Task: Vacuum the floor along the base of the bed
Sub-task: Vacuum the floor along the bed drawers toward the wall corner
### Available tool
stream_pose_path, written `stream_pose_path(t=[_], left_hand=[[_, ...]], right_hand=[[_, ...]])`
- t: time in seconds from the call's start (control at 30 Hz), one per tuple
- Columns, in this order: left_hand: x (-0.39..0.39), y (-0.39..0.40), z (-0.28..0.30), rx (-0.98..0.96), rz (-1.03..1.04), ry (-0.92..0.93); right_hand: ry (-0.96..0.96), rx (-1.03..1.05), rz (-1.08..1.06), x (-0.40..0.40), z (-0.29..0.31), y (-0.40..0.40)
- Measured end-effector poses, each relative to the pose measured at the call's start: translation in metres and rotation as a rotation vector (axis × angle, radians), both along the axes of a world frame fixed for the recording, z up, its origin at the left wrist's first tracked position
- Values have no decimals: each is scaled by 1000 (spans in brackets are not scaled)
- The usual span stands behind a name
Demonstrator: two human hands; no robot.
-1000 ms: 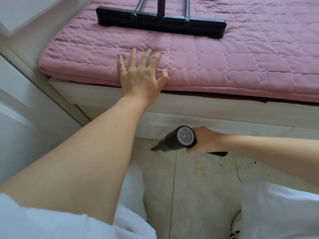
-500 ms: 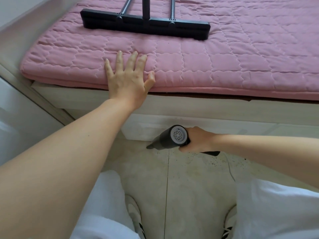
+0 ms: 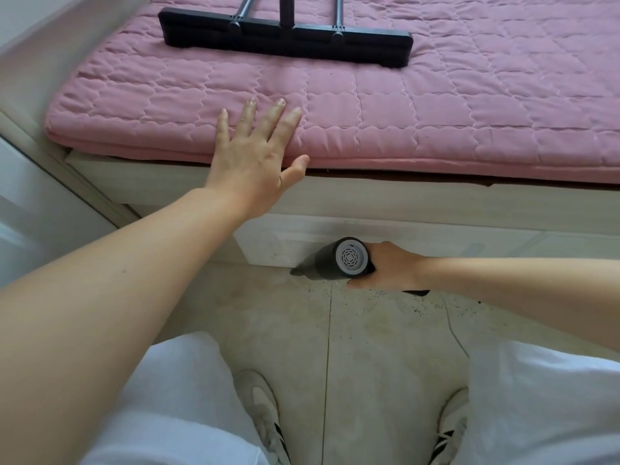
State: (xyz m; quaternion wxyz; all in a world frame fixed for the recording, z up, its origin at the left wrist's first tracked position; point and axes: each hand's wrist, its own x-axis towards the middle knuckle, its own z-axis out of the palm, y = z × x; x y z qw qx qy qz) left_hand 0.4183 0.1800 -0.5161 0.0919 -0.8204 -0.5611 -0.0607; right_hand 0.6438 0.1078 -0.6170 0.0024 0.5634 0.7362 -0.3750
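Observation:
A dark handheld vacuum (image 3: 330, 266) with a white round rear filter cap is low over the beige tiled floor (image 3: 302, 323), its nozzle pointing left at the foot of the white bed base (image 3: 436, 203). My right hand (image 3: 385, 266) grips its handle from the right. My left hand (image 3: 258, 156) lies flat with fingers spread on the front edge of the pink quilted mattress pad (image 3: 436, 122). Dark crumbs speckle the floor beside the vacuum and to its right.
A black frame with a wide bar and metal rods (image 3: 285, 38) lies on the mattress pad at the back. A thin white cord (image 3: 453, 330) trails over the floor on the right. My knees in white trousers and my two shoes (image 3: 265, 414) are below. A white panel stands at left.
The vacuum and my right hand have stayed by the bed base, the nozzle now closer to it. My left hand stays pressed on the mattress edge. The camera has shifted slightly.

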Motion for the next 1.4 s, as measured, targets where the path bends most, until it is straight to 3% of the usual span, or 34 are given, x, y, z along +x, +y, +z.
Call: stream_pose_path(t=[0.73, 1.4], left_hand=[[1, 2, -4, -17, -10, 15], [20, 4, -5, 78, -186, 147]], right_hand=[[-85, 66, 79, -45, -17, -15], [-47, 19, -15, 5, -1, -23]])
